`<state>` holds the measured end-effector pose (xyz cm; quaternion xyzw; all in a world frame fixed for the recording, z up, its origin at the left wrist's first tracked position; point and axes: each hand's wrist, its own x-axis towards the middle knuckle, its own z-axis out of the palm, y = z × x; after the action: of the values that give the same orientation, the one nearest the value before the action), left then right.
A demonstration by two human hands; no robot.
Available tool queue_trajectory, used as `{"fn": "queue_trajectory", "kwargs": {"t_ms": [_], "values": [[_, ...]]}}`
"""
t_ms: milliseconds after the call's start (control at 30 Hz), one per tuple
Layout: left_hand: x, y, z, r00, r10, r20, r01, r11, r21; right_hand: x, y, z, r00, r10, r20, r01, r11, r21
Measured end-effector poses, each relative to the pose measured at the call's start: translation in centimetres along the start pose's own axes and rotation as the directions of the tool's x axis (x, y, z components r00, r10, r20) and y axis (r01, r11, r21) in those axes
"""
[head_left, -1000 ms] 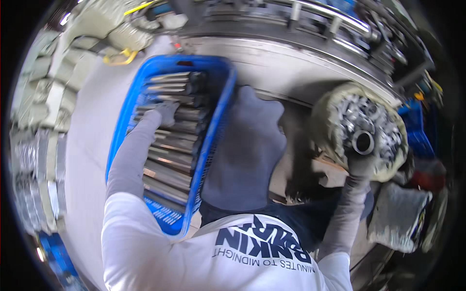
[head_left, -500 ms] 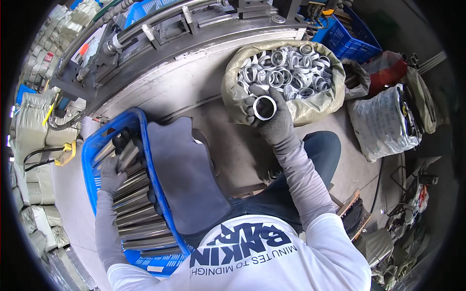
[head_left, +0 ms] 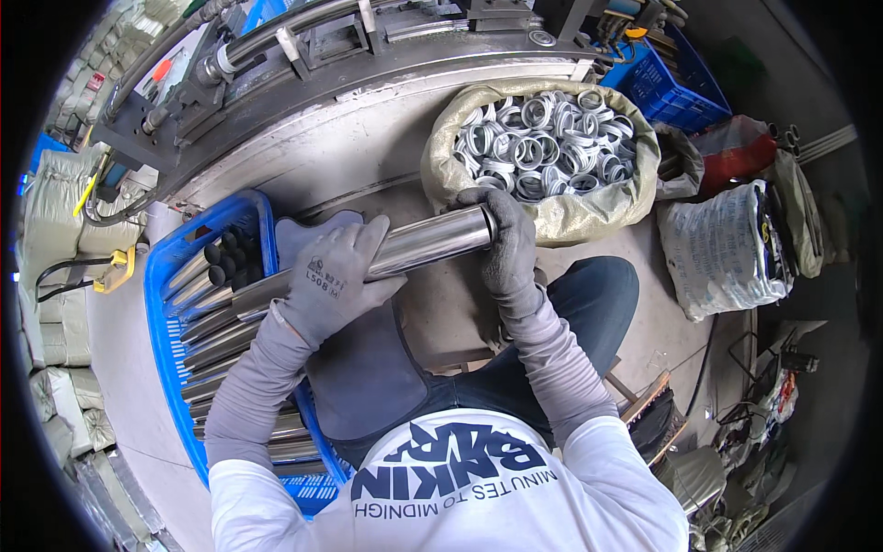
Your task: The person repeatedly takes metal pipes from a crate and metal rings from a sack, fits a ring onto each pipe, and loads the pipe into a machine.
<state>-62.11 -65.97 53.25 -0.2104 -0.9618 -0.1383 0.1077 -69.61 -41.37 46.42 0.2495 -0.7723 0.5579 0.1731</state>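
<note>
- The left hand (head_left: 338, 276), in a grey work glove, is wrapped around the middle of a shiny steel tube (head_left: 418, 244), fingers curled over the top so that the tube lies steady across the person's lap.
- The right hand (head_left: 501, 241), gloved likewise, is closed over the tube's far end, the palm covering the open mouth; it may be pressing something onto that end, but the glove hides it.
- The steel tube runs slantwise, its lower end reaching back toward the blue crate (head_left: 175, 359), its upper end just short of the sack of rings (head_left: 552, 147). Held at both points it cannot roll or tip.
- The blue crate sits to the left of the tube, close to the left knee, packed with more tubes of the same kind lying side by side, within easy reach of the left arm.
- The sack of rings, a woven bag with its rim rolled down, stands just beyond the tube's upper end; the open mouth keeps the pale metal rings near the right hand.
- A grey apron (head_left: 368, 377) covers the lap under the tube.
- Beyond the sack, past the tube, a metal machine frame (head_left: 349, 64) curves across the top; tied bags (head_left: 727, 248) lie to the right.
</note>
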Motion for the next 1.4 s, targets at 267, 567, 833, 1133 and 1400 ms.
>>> {"fn": "queue_trajectory", "kwargs": {"t_ms": [267, 567, 833, 1133, 1400], "values": [[0.8, 0.0, 0.8, 0.995, 0.016, 0.096, -0.026, 0.994, 0.104, -0.2, -0.8, 0.4, 0.957, 0.289, -0.012, -0.278, 0.931, 0.235], [1.8, 1.1, 0.9, 0.996, 0.086, 0.034, -0.089, 0.989, 0.115, -0.4, 0.9, 2.2, 0.968, 0.239, -0.071, -0.241, 0.971, -0.01], [-6.1, 0.3, 4.4, 0.846, -0.525, 0.096, 0.226, 0.19, -0.956, 1.3, 2.4, -0.4, 0.798, 0.603, 0.007, -0.474, 0.62, 0.626], [4.0, 0.9, -11.7, 0.701, -0.585, -0.407, 0.064, 0.62, -0.782, 6.4, 8.8, -3.5, 0.953, 0.202, -0.225, -0.301, 0.715, -0.63], [0.8, 0.6, -1.5, 0.964, -0.244, 0.103, 0.236, 0.968, 0.087, 6.1, 10.0, -4.6, 0.908, 0.387, -0.159, -0.371, 0.921, 0.121]]}}
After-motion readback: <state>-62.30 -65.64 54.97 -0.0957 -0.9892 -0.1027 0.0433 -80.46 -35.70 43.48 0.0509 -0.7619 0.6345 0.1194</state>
